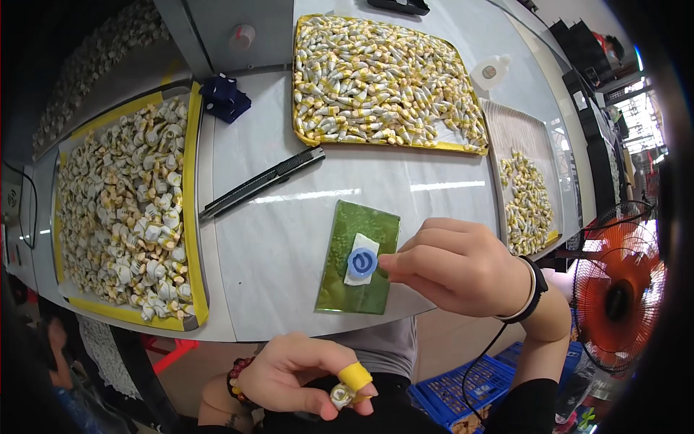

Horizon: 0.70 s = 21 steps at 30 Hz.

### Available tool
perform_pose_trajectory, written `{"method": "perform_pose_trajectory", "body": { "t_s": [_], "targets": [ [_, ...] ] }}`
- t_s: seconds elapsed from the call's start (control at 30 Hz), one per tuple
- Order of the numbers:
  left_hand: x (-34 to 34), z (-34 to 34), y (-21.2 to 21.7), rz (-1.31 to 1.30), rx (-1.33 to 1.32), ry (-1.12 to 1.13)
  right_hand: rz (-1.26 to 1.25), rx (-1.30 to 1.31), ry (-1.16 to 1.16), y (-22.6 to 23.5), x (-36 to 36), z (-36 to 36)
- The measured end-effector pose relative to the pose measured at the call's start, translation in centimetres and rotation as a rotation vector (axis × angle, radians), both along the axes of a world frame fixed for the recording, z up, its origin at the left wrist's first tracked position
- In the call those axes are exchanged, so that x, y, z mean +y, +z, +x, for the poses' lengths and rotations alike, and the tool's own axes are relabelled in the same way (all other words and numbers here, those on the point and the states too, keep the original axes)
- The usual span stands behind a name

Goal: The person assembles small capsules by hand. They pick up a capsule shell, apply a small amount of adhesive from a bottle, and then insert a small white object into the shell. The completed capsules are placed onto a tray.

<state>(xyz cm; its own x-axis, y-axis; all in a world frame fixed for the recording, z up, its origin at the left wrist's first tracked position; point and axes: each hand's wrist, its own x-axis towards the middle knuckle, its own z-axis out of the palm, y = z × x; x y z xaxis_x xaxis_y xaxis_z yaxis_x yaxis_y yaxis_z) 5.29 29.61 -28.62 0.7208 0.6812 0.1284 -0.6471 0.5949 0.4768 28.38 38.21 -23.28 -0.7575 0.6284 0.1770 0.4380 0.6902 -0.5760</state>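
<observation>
Right hand (455, 264), fingers curled, presses its fingertip pad to the edge of a blue ring (361, 262) lying on a white pad (360, 249) atop the green mat (358, 257), just left of the hand. Left hand (303, 376), below the table edge, pinches a small cream-coloured cap (340, 394); one finger wears a yellow cot (355, 375). Judged best practice: steady the ring flat and keep the cap upright when bringing it near.
</observation>
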Motion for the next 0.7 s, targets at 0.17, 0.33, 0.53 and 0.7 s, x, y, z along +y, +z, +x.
{"method": "perform_pose_trajectory", "body": {
  "t_s": [0.17, 0.33, 0.53, 0.7],
  "targets": [
    [-0.4, -0.1, 0.0, -0.038, -0.005, -0.032, 0.073, -0.049, -0.009, -0.9, -0.2, -0.2],
    [1.0, 0.6, -1.4, 0.265, -0.061, 0.054, 0.319, -0.154, 0.05, -1.2, 0.1, -1.1],
    [-0.1, 0.4, -0.2, 0.002, 0.065, 0.035, 0.389, -0.213, 0.142, -0.8, -0.4, -1.8],
    [-0.5, 0.6, 0.0, -0.193, 0.098, 0.026, 0.458, -0.205, 0.13, -0.8, -0.6, -1.6]
  ]
}}
